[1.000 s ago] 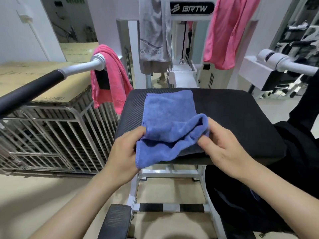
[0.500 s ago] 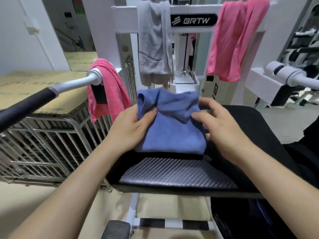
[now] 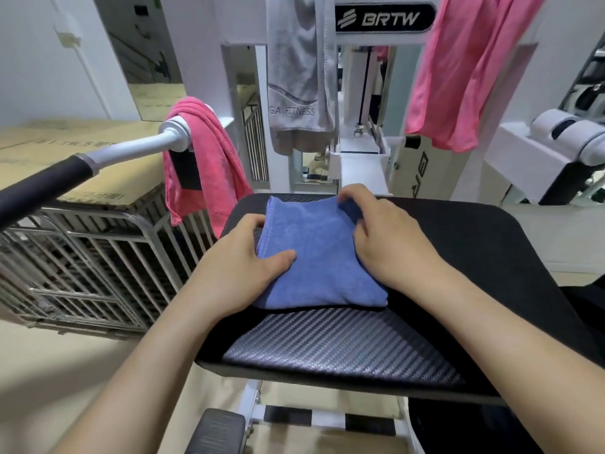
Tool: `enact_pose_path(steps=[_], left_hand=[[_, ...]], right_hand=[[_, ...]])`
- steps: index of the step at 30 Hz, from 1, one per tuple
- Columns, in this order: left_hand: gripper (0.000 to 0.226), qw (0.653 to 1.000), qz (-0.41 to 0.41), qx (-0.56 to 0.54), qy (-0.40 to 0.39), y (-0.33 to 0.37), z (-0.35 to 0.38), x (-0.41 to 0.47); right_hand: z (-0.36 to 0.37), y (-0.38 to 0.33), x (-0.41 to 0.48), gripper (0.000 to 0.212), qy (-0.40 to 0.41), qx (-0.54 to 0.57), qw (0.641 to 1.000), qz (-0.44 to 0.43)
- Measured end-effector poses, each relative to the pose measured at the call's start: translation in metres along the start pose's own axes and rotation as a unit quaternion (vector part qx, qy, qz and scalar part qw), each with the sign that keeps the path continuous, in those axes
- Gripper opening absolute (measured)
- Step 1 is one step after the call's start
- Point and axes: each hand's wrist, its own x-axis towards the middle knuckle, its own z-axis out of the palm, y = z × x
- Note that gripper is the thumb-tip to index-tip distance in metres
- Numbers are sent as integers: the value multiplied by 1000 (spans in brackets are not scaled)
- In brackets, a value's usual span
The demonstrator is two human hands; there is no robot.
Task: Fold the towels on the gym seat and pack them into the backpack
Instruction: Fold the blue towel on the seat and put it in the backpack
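Blue towel (image 3: 314, 257) folded on gym seat (image 3: 474, 257), left hand (image 3: 235, 267) and right hand (image 3: 389, 244) gripping its 9 and 1 o'clock edges; I reckon packing remains.

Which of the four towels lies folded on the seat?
The blue towel; the grey towel and the two pink towels hang on the machine instead.

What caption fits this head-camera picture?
Left hand and right hand grip a folded blue towel on the black gym seat; a grey towel hangs behind.
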Motion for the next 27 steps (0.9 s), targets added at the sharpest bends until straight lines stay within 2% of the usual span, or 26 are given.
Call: enact_pose_path(steps=[2,4,6,8,9,10,12,13,15,18,21,24,26,27], left_hand=[[61,999,4,46,1,4,-5,-7],[69,998,-2,64,-22,8,-12,-12],[69,990,22,137,4,13,-20,-8],[55,971,109,192,91,16,-21,11],[47,963,160,191,105,19,-16,23],[45,958,192,199,79,21,-9,34],[63,947,220,233,-24,20,15,44],[73,944,215,245,-55,14,26,44],[79,948,196,242,-62,4,37,42],[55,949,185,255,-25,2,37,32],[40,929,148,338,17,10,35,20],[47,936,82,341,15,11,21,7],[57,949,48,310,5,3,6,2],[54,959,37,281,1,-3,-1,-3]], right_hand=[[-5,-1,1,35,-33,-32,999,17],[-13,-7,-3,39,-62,-72,994,50],[-20,-12,-4,51,-8,-161,986,44],[-20,-19,0,55,73,-214,974,-25],[-16,-21,5,50,78,-206,974,-61],[-10,-23,9,44,51,-189,977,-86],[7,-21,12,42,-52,-154,981,-102],[16,-15,12,46,-97,-148,979,-97],[24,-5,11,56,-132,-145,977,-87],[24,-1,9,59,-124,-123,980,-91],[15,-8,-2,64,-87,-92,990,-59],[0,-19,-25,80,-40,-108,993,27],[-8,-26,-43,84,-66,-64,994,63],[-10,-31,-54,85,-80,-36,993,74]])
